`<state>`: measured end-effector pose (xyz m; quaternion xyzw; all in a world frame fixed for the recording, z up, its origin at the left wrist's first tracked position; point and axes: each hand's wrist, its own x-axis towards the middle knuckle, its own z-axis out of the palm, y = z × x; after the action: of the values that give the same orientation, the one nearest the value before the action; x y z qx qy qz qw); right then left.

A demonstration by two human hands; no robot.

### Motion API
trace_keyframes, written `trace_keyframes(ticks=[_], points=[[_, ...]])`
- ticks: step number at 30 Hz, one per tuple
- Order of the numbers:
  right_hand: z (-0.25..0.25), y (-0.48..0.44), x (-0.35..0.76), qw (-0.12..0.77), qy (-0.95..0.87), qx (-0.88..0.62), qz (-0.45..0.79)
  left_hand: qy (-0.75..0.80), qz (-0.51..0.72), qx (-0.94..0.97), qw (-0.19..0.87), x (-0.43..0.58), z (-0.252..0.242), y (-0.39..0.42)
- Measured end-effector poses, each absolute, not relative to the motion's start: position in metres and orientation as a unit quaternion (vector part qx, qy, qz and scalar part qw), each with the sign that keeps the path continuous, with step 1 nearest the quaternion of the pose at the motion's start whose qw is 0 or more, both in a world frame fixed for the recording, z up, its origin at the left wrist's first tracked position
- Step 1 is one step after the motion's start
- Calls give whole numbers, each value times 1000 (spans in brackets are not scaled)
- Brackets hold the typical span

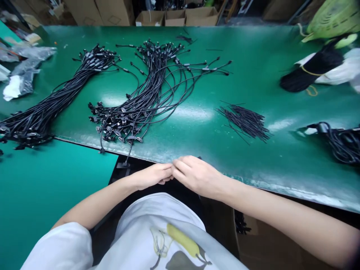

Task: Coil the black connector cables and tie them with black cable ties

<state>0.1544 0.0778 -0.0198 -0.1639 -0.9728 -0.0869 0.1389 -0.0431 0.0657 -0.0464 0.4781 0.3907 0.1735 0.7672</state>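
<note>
My left hand (154, 176) and my right hand (195, 175) meet at the table's front edge, fingertips touching. Both have their fingers closed, and whatever lies between them is hidden. A small dark tip pokes out just behind my right hand; I cannot tell what it belongs to. Ahead and to the left spreads a loose pile of black cables (152, 88) with metal-tipped connectors, some hanging over the edge. Beyond my right hand lies a heap of short black twist ties (246, 122).
Another bundle of black cables (67, 88) lies at the left of the green table (197, 138). Clear plastic bags (26, 67) sit at the far left. At the right are a banded black bundle (312, 71), a coiled cable (343, 142) and a green net bag (334, 18). Cardboard boxes (176, 18) stand behind.
</note>
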Motion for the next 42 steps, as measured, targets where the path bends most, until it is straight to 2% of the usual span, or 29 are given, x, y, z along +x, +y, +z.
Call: trace_keyframes(ticks=[3, 6, 15, 18, 21, 25, 29, 33, 42], points=[[-19, 76, 157, 167, -970, -168, -59, 380, 184, 364, 830, -41, -42, 64], [-26, 75, 158, 173, -969, -162, -73, 403, 215, 321, 830, -36, -43, 62], [-17, 66, 153, 18, -976, -121, -182, 451, 247, 351, 783, -22, -55, 54], [-23, 70, 147, -3, -969, -114, -217, 464, 261, 352, 770, -16, -57, 54], [-31, 86, 138, 23, -961, -169, -218, 496, 316, 324, 741, -13, -53, 59], [-29, 109, 131, 115, -939, -252, -203, 489, 429, 329, 684, -17, -39, 69], [-22, 110, 131, 168, -896, -345, -222, 470, 449, 383, 656, -22, -25, 77], [-24, 105, 133, 148, -915, -325, -189, 467, 432, 383, 670, -22, -23, 80], [-33, 96, 129, 97, -920, -258, -280, 475, 385, 338, 715, -21, -40, 73]])
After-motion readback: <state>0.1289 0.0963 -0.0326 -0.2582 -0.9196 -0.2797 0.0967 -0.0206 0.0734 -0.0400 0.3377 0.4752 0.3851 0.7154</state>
